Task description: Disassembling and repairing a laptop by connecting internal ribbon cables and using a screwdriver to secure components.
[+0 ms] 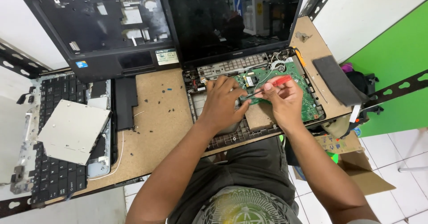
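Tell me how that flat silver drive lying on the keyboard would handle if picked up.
The silver drive is a thin metal-cased slab, so probably stiff and fairly light. Its smooth faces may be slippery. It lies tilted over the keyboard, so a push would likely slide it rather than roll it.

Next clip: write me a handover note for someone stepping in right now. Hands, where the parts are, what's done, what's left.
Right hand: grips a red-handled screwdriver, tip on the green circuit board.
Left hand: rests on the open laptop base, steadying it.
Done: palm-rest cover is off, lying at the back left; keyboard and silver optical drive are set aside on the left; loose black screws lie on the bench.
Left: the circuit board is still in the base.
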